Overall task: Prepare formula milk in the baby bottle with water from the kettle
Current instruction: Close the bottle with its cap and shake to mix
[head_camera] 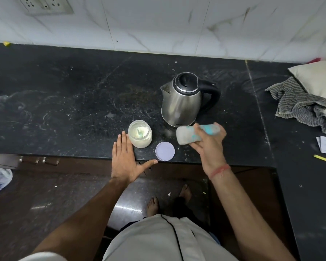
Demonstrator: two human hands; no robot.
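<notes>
A dusty black stone counter point(64, 102) runs under a white marble-tiled wall point(158, 25), with the steel kettle point(183, 102) standing on it. Just in front of the kettle, the right hand point(209, 142) grips the blurred baby bottle point(194, 133), lying sideways in the air. Left of the kettle's base stands an open powder jar point(140, 133), its lid point(165, 151) beside it; the left hand point(125, 157) lies flat, fingers straight, next to the jar. Right of the kettle lies a checked cloth point(299, 104).

right hand point(209, 142) gripping blurred baby bottle point(194, 133), kettle point(181, 102) behind

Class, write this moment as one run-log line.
right hand: holds blurred teal-marked baby bottle sideways | left hand: flat beside open glass formula jar | steel kettle: lid closed | lilac round lid: on counter
</notes>
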